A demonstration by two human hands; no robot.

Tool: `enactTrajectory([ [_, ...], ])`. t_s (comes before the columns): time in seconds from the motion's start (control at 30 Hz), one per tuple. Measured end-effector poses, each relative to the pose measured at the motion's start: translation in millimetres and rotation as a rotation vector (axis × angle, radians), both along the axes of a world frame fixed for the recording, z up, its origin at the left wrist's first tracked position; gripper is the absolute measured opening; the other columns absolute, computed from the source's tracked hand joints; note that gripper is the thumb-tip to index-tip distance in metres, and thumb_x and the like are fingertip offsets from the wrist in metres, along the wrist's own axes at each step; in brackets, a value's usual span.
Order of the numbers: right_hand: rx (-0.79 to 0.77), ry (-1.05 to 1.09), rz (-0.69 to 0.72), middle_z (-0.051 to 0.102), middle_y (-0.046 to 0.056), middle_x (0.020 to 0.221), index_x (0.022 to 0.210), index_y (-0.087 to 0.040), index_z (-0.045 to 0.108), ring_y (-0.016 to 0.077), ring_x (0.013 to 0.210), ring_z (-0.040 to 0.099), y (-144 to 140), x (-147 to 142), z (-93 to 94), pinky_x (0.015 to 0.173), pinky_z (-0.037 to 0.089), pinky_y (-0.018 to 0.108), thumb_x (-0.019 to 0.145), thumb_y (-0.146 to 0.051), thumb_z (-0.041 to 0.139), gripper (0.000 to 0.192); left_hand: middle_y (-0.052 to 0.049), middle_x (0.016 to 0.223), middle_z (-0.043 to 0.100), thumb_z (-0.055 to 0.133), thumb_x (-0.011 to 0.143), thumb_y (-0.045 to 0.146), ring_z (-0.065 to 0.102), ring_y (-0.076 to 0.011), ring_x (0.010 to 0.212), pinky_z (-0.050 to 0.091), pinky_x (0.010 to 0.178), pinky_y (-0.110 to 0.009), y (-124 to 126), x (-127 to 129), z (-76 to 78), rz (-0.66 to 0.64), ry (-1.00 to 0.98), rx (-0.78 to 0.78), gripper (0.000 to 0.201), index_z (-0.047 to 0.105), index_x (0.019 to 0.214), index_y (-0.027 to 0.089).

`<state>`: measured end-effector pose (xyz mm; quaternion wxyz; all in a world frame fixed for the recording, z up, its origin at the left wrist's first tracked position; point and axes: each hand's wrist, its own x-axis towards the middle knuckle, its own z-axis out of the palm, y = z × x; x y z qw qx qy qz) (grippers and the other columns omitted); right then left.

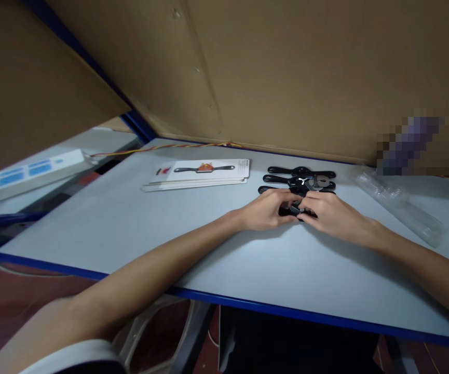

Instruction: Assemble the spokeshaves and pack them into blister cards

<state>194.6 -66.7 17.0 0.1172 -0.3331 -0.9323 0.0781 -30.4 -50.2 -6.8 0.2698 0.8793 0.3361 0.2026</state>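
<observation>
Meeting over one small black part at the middle of the bench, the left hand and the right hand each close their fingers on an opposite end of it, so the piece sits directly between the two sets of fingertips, held just above the surface, equally near to both. Its long axis seems to run left to right, though the fingers hide most of it. Just behind the hands, a row of similar black parts lies crosswise, with printed cards to its left and clear plastic packaging to its right.
</observation>
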Motion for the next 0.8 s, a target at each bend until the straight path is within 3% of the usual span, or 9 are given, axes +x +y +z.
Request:
enactTrajectory([
  [0.13, 0.026, 0.006, 0.003, 0.073, 0.011, 0.096, 0.096, -0.012, 0.076, 0.0202, 0.084, 0.068, 0.3, 0.6, 0.5, 0.075, 0.053, 0.034, 0.098, -0.013, 0.064, 0.013, -0.004, 0.089, 0.067, 0.072, 0.088, 0.038, 0.056, -0.0167, 0.077, 0.043, 0.074, -0.031, 0.7, -0.1, 0.1, -0.022, -0.018, 0.007, 0.032, 0.074, 0.112, 0.016],
  [0.3, 0.096, -0.074, 0.095, 0.073, 0.011, 0.095, 0.096, -0.013, 0.076, 0.0204, 0.082, 0.069, 0.9, 3.0, 1.1, 0.074, 0.054, 0.035, 0.099, -0.013, 0.061, 0.015, -0.004, 0.090, 0.067, 0.071, 0.089, 0.038, 0.056, -0.0172, 0.078, 0.043, 0.075, -0.032, 1.9, -0.3, -0.1, -0.031, -0.016, 0.018, 0.038, 0.073, 0.120, 0.017],
  [0.47, 0.187, -0.135, 0.044, 0.074, 0.011, 0.093, 0.096, -0.014, 0.075, 0.0217, 0.082, 0.069, 0.6, 1.8, -0.2, 0.071, 0.053, 0.035, 0.105, -0.017, 0.055, 0.022, -0.005, 0.091, 0.067, 0.071, 0.088, 0.040, 0.057, -0.0182, 0.079, 0.044, 0.076, -0.033, 2.8, -0.4, -0.8, -0.032, 0.001, 0.008, 0.036, 0.073, 0.115, 0.016],
  [0.57, 0.157, -0.199, 0.068, 0.074, 0.011, 0.092, 0.096, -0.013, 0.075, 0.0214, 0.080, 0.069, -0.5, 0.5, 1.3, 0.070, 0.052, 0.035, 0.103, -0.012, 0.055, 0.021, -0.005, 0.092, 0.067, 0.071, 0.089, 0.040, 0.058, -0.0189, 0.080, 0.044, 0.077, -0.033, 3.2, -0.5, -0.9, -0.033, 0.007, 0.024, 0.037, 0.073, 0.117, 0.016],
  [0.7, 0.096, -0.177, 0.063, 0.076, 0.011, 0.100, 0.109, -0.013, 0.074, 0.0217, 0.082, 0.069, -1.9, 0.7, 5.3, 0.070, 0.050, 0.034, 0.101, -0.007, 0.054, 0.023, -0.006, 0.093, 0.068, 0.071, 0.089, 0.039, 0.058, -0.0188, 0.081, 0.045, 0.076, -0.033, 3.2, -0.7, -0.4, -0.048, 0.002, 0.036, 0.032, 0.073, 0.111, 0.016],
  [0.8, 0.076, -0.181, 0.061, 0.074, 0.009, 0.095, 0.104, -0.014, 0.073, 0.0202, 0.079, 0.067, -3.0, 1.3, 8.0, 0.068, 0.047, 0.033, 0.098, -0.003, 0.053, 0.024, -0.006, 0.094, 0.069, 0.071, 0.089, 0.039, 0.059, -0.0187, 0.081, 0.045, 0.076, -0.033, 2.9, -0.8, 0.2, -0.046, 0.008, 0.033, 0.032, 0.073, 0.112, 0.016],
])
